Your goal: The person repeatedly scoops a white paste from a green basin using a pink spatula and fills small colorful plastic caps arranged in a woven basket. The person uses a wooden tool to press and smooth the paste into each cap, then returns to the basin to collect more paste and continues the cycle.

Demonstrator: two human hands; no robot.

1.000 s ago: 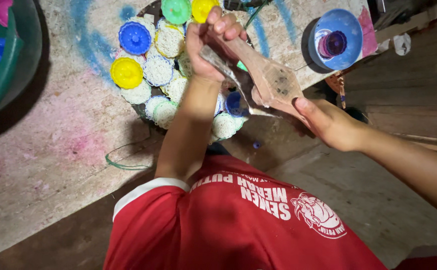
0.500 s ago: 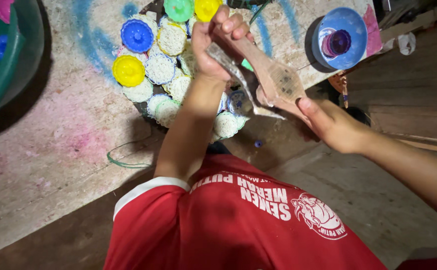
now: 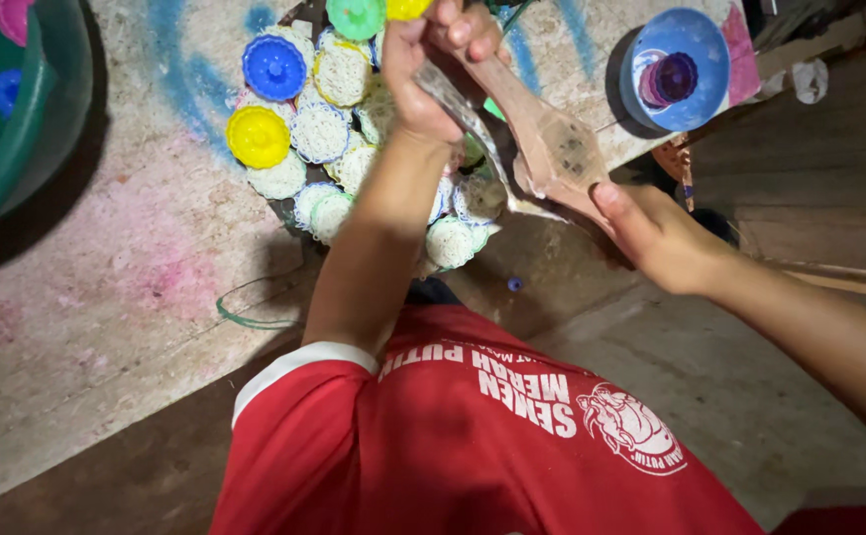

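Head view: a long wooden press (image 3: 552,149) is held in both hands above a cluster of small fluted moulds (image 3: 354,139) packed with white noodle strands. The left hand (image 3: 433,69), at 12 o'clock in the frame, is closed in a fist around the narrow upper end of the press, fingers together and clamped on the wood. The right hand (image 3: 661,238), at 3 o'clock, is placed under the wider lower end, its thumb pressed on the edge; the remaining fingers are hidden beneath the tool, so how they are set cannot be told. The press is tilted, running from 12 o'clock down toward 4 o'clock from the left hand.

A yellow mould (image 3: 258,137) is seen at 9 o'clock of the cluster, with a blue mould (image 3: 274,66) just above it and a green mould (image 3: 357,15) at the top edge. A blue bowl (image 3: 676,69) is set at 2 o'clock on the stained, paint-marked table (image 3: 106,297). A large green basin (image 3: 7,109) is cut off at 10 o'clock. A red shirt (image 3: 473,436) with white trim fills the lower frame at 6 o'clock.
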